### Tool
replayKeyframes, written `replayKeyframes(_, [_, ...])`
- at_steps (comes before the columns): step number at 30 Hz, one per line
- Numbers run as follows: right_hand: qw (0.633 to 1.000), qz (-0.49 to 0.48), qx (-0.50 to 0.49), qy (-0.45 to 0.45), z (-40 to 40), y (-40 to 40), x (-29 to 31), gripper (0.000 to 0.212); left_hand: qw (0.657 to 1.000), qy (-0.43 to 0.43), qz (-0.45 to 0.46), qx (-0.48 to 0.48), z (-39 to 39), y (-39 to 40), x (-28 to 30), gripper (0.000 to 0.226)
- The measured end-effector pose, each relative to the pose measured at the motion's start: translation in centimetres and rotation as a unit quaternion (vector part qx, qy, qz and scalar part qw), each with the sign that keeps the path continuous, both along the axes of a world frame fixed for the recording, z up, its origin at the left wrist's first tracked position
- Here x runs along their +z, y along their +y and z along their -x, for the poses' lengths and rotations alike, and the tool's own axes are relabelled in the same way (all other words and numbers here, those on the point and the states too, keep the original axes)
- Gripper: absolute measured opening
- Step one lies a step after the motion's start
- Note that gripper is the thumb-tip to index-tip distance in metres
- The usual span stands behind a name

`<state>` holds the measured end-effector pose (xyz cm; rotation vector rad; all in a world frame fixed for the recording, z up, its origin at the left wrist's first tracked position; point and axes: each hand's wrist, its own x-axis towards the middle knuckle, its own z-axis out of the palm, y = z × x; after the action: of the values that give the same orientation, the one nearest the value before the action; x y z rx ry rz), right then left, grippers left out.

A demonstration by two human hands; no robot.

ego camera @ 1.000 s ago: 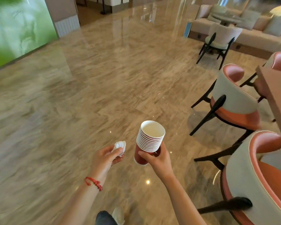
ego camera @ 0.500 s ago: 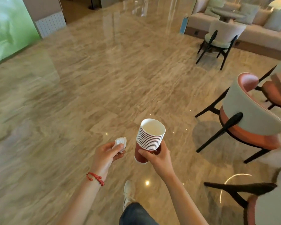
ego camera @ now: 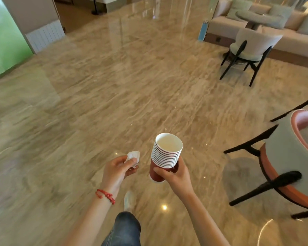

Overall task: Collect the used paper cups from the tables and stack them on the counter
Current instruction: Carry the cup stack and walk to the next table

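**You are walking with a full stack of cups**

Your right hand (ego camera: 174, 174) holds a tall stack of red paper cups with white insides (ego camera: 165, 155). Your fingers (ego camera: 161, 170) curl around the bottom cup, and the stack leans a little to the left. It is up in the air in front of you, over the shiny tan stone floor (ego camera: 114, 86), not on any bench.

Your left hand (ego camera: 117, 172) pinches a small crumpled white paper tissue (ego camera: 133, 156) between the thumb and the fingers. A red string bracelet (ego camera: 106, 196) sits on that wrist.

I think the picking-up part is mostly done, because many cups are nested together already. No loose cup shows anywhere here. What is left is to reach the bench and set the stack down on it. No bench shows in the view yet, so I cannot tell how near it is.

Compared with a moment ago, you have moved ahead. The grey and orange round-backed chair (ego camera: 284, 162) has slid off to the right edge, and the pale grey chair with black legs (ego camera: 251, 48) by the beige sofa (ego camera: 238, 23) looks closer. One foot in a pale shoe (ego camera: 128, 200) now steps forward. Your hands hold the cups and the tissue just as they did before.
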<state>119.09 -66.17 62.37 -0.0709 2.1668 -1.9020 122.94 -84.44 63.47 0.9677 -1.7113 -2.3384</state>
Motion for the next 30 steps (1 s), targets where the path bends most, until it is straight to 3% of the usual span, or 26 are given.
replayKeyframes(14, [0.997, 0.018, -0.074, -0.003, 32.3, -12.2, 1.0, 0.053, 0.998, 0.018, 0.016, -0.061, 34.1, -13.0, 0.7, 0.009])
replayKeyframes(30, [0.997, 0.021, -0.078, -0.006, 66.7, -17.6, -1.6, 0.061, 0.996, 0.025, 0.019, -0.085, 69.1, -18.6, -0.1, 0.004])
